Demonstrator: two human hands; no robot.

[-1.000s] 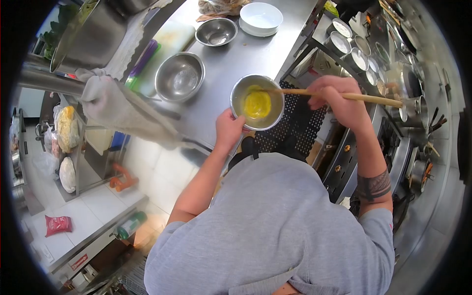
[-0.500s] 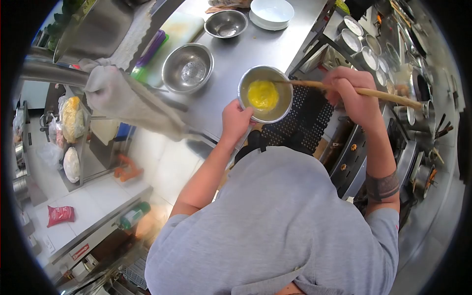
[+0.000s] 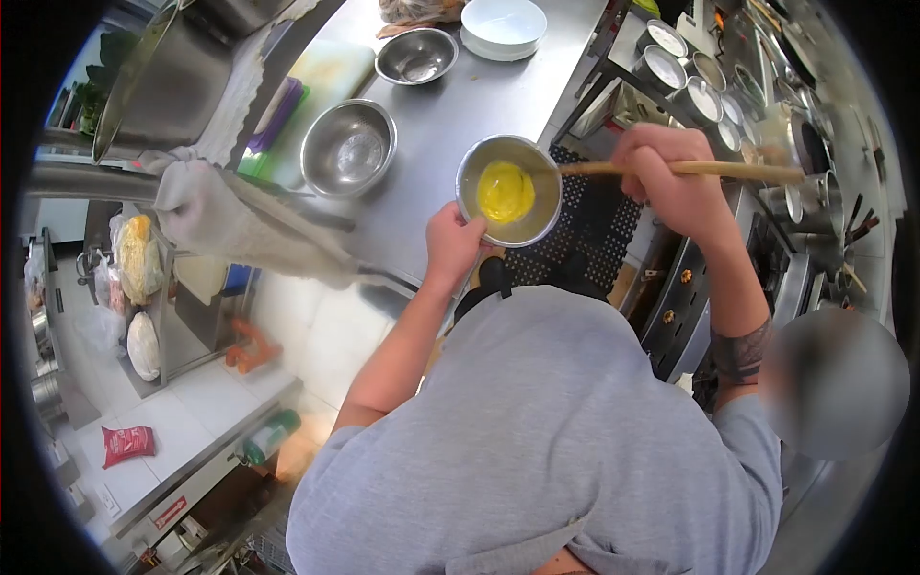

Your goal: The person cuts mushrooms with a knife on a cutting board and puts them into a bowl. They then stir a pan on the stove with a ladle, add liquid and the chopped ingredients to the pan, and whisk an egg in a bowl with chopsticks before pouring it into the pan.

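My left hand (image 3: 454,246) grips the rim of a steel bowl (image 3: 542,216), thumb over the edge, and holds it tilted beside the metal counter. Yellow liquid (image 3: 506,192) lies in the bottom of this bowl. Closed round a long wooden utensil (image 3: 733,170), my right hand (image 3: 668,179) is to the right of the bowl. The utensil's far end reaches over the bowl's right side, and its tip is blurred.
On the metal counter (image 3: 436,125) stand a larger steel bowl (image 3: 349,149), a smaller one (image 3: 417,57) and white bowls (image 3: 504,27). A cloth (image 3: 225,216) hangs at the left. Pots (image 3: 663,67) and a stove (image 3: 685,297) are at the right. A blurred round shape (image 3: 836,383) shows lower right.
The yellow liquid has shifted within the held bowl as the wooden utensil moved. The camera view has swung slightly. A blurred round shape has appeared at the lower right.
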